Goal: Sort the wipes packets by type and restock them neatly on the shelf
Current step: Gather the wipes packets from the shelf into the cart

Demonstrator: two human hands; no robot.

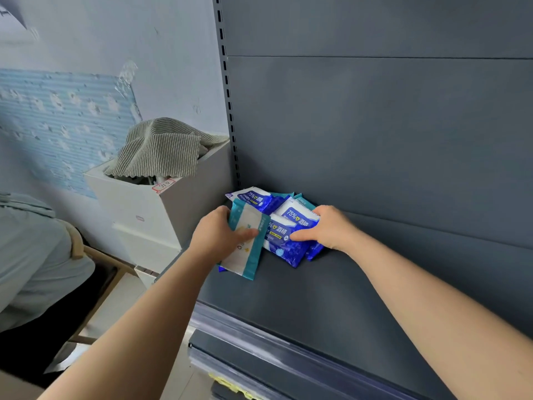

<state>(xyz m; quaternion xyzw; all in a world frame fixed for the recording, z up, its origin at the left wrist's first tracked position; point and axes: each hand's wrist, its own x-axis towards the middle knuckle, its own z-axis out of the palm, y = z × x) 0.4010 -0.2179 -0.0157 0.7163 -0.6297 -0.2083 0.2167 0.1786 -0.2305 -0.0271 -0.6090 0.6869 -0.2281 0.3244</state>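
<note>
- I see my left hand [222, 236] grasping a teal-and-white packet [245, 256], thumb across its face and fingers wrapped behind. The packet is held tilted at the near left of the pile, and its print is too small for me to read.
- My right hand [328, 226] is clasped on the blue packets [284, 245]. The thumb lies along the nearest one and the fingers curl over the top of the one behind.
- The blue packets read "75%" followed by "酒精". The nearest also shows "wipes" in small white letters, and the far left one [253, 199] has a line that looks like "Alcohol".
- Edges of more teal packets [300, 197] poke out at the far side of the pile.
- The whole pile sits in the far left corner of the dark grey shelf [317, 307], against the back panel.
- A clear price rail [259, 339] runs along the shelf's near edge.
- To the left stands a white box [150, 215] with a striped cloth [161, 148] draped over it. It carries a red-bordered label [163, 186] whose handwriting I cannot make out.
</note>
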